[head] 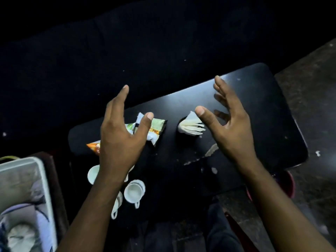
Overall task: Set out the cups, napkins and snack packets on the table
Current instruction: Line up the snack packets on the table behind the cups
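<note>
On the black table (263, 110) lie snack packets (156, 129), green and orange, partly hidden under my left hand (120, 137). That hand hovers above them, fingers spread, holding nothing. A bunch of white napkins (190, 127) stands in a dark holder at the table's middle. My right hand (229, 122) hangs open just right of the napkins, thumb near their top, not touching. White cups (133, 191) with handles sit at the near left edge; another cup (93, 174) shows left of my forearm.
A white tray (41, 179) with cloth-like items sits at the lower left. A reddish bucket (287, 184) stands below the table's right corner. The table top has worn, chipped patches near its front. The surroundings are dark.
</note>
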